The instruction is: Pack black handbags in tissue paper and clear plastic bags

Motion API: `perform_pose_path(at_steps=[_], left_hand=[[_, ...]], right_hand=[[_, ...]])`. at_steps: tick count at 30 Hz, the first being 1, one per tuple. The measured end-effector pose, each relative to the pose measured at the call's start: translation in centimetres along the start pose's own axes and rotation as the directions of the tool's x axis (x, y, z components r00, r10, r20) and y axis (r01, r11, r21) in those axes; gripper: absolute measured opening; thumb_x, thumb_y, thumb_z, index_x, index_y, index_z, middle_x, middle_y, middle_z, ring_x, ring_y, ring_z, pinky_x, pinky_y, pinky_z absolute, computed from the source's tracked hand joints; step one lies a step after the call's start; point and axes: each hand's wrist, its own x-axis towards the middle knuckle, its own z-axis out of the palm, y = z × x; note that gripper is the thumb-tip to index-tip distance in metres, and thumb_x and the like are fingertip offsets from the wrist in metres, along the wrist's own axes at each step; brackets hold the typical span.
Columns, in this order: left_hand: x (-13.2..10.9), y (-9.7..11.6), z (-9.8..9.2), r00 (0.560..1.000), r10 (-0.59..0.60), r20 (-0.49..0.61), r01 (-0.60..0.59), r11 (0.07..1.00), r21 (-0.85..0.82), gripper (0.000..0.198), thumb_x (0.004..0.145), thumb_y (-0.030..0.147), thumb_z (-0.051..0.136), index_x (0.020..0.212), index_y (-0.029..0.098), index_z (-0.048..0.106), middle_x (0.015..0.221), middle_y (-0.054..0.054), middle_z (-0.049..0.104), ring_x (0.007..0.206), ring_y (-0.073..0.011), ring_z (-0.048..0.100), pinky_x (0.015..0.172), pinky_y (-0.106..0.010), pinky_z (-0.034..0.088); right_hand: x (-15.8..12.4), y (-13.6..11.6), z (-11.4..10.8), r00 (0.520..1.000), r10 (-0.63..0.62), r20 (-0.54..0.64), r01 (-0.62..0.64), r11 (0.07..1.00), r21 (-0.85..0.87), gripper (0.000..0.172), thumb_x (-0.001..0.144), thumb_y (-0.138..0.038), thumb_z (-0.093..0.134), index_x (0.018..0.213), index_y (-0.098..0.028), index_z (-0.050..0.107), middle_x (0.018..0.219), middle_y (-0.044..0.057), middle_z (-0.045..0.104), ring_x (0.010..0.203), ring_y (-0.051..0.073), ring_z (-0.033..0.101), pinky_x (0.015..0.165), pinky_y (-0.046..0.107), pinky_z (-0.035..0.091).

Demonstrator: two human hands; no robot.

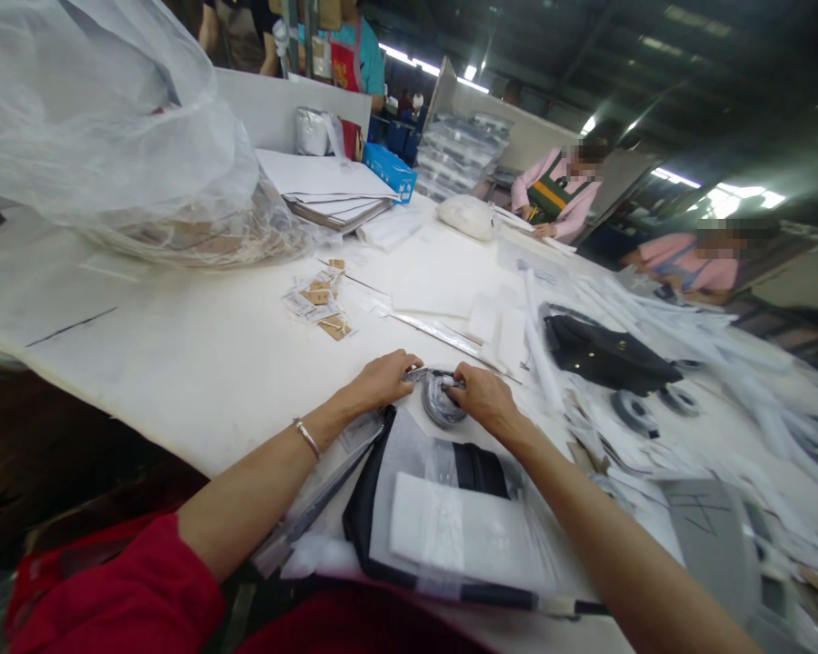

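Observation:
A coiled strap, dark and wrapped in clear film, lies on the table ahead of me. My right hand is closed on its right side, fingertips pinching the wrapping. On the other side, my left hand pinches a short shiny end that seems to belong to the strap; its exact form is too small to make out. Below both hands rests a black bag, partly covered with white sheets, with a white foam pad taped on top.
Paper tags are scattered ahead on the left, near a large translucent plastic sack. Another black bag and more coils lie to the right. Cardboard sheets and a blue box stand farther back. Co-workers sit beyond the table.

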Motion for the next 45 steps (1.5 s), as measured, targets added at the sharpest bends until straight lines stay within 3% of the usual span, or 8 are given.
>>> perform_pose_path(at_steps=[9,13,18,24,31,37,41,45], left_hand=[[-2.4,0.6,-1.5,0.996,0.007,0.087,-0.015,0.995,0.096,0.031,0.073,0.014,0.059,0.104,0.022,0.059,0.102,-0.003,0.065,0.09,-0.0196,0.062,0.076,-0.027,0.046],[-3.5,0.9,-2.5,0.992,-0.042,0.12,0.025,0.989,0.144,0.024,0.08,0.032,0.062,0.101,0.022,0.059,0.099,-0.003,0.067,0.087,-0.0212,0.063,0.073,-0.029,0.046],[-2.3,2.7,-2.3,0.99,-0.14,0.031,0.124,0.947,0.295,0.048,0.084,0.062,0.056,0.111,0.022,0.059,0.109,-0.006,0.066,0.1,-0.0259,0.063,0.078,-0.033,0.048],[-1.1,4.5,-0.5,0.993,-0.115,0.021,0.094,0.899,0.427,0.028,0.089,0.041,0.053,0.097,0.016,0.063,0.105,-0.014,0.064,0.104,-0.0317,0.06,0.079,-0.039,0.049],[-0.1,4.2,0.1,0.994,-0.09,0.06,0.037,0.807,0.59,0.026,0.092,0.035,0.044,0.098,0.019,0.063,0.105,-0.011,0.063,0.098,-0.0281,0.061,0.069,-0.033,0.047],[-0.5,4.4,0.3,0.997,-0.056,0.05,0.019,0.838,0.546,0.029,0.094,0.034,0.041,0.104,0.022,0.066,0.106,-0.009,0.064,0.102,-0.0271,0.06,0.071,-0.031,0.046],[-0.5,4.1,0.5,0.999,-0.037,0.041,0.009,0.843,0.538,0.032,0.093,0.032,0.043,0.115,0.024,0.065,0.109,-0.008,0.064,0.105,-0.0256,0.06,0.077,-0.031,0.046],[-0.7,4.5,0.4,0.999,-0.027,0.027,0.007,0.831,0.556,0.033,0.093,0.031,0.042,0.117,0.025,0.065,0.109,-0.007,0.064,0.104,-0.0242,0.06,0.077,-0.029,0.046]], right_hand=[[-0.2,-1.0,-0.1,0.933,-0.328,-0.147,0.333,0.943,0.008,0.015,0.082,-0.029,0.074,0.088,-0.017,0.068,0.131,0.015,0.058,0.118,0.029,0.052,0.097,0.041,0.041],[0.7,-1.8,-0.4,0.905,-0.419,-0.077,0.423,0.905,0.049,0.014,0.083,-0.027,0.074,0.091,-0.018,0.067,0.107,0.01,0.069,0.105,0.025,0.06,0.092,0.035,0.041],[1.1,-2.8,-0.1,0.93,-0.361,-0.077,0.367,0.925,0.096,0.03,0.088,-0.03,0.067,0.115,-0.019,0.06,0.104,0.01,0.071,0.093,0.026,0.065,0.079,0.034,0.044],[0.3,-3.6,-0.1,0.952,-0.3,-0.057,0.305,0.944,0.13,0.02,0.091,-0.031,0.06,0.108,-0.02,0.062,0.112,0.01,0.068,0.1,0.026,0.064,0.079,0.034,0.047],[-0.7,-3.0,-1.0,0.962,-0.268,-0.053,0.273,0.938,0.212,0.029,0.089,-0.034,0.063,0.114,-0.019,0.064,0.113,0.009,0.07,0.099,0.024,0.064,0.083,0.033,0.049],[-8.5,3.1,-2.4,0.943,-0.176,-0.281,0.268,0.903,0.335,0.025,0.093,-0.031,0.063,0.116,-0.021,0.066,0.116,0.007,0.069,0.11,0.021,0.061,0.098,0.034,0.043],[-15.3,10.2,-0.5,0.931,0.062,-0.361,0.065,0.943,0.327,0.019,0.09,-0.023,0.064,0.109,-0.02,0.069,0.114,0.007,0.07,0.11,0.021,0.061,0.101,0.035,0.041],[-19.8,15.7,2.6,0.935,0.192,-0.297,-0.142,0.973,0.181,0.022,0.087,-0.023,0.066,0.109,-0.019,0.069,0.121,0.009,0.068,0.114,0.023,0.06,0.1,0.035,0.043]])
